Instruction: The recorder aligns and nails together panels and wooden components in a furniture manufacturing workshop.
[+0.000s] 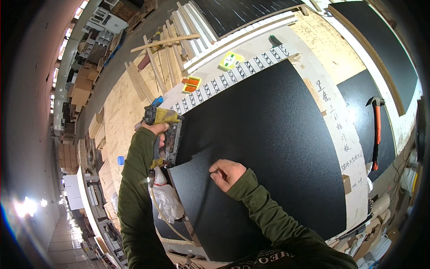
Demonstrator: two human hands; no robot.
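Head view | left hand (156,129) grips nail gun (166,132), long axis vertical, nose downward | right hand (227,174) presses black panel (268,148)

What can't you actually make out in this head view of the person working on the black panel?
- Nose of the pneumatic nail gun: hidden by the tool's own body, so its contact with the black panel is unclear.
- Left hand: fingers wrap behind the grip; trigger unseen.
- Right hand: fingertips curl under, so anything pinched is hidden.
- Hammer: small and bent near the rim.
- Small yellow box: too small to identify.
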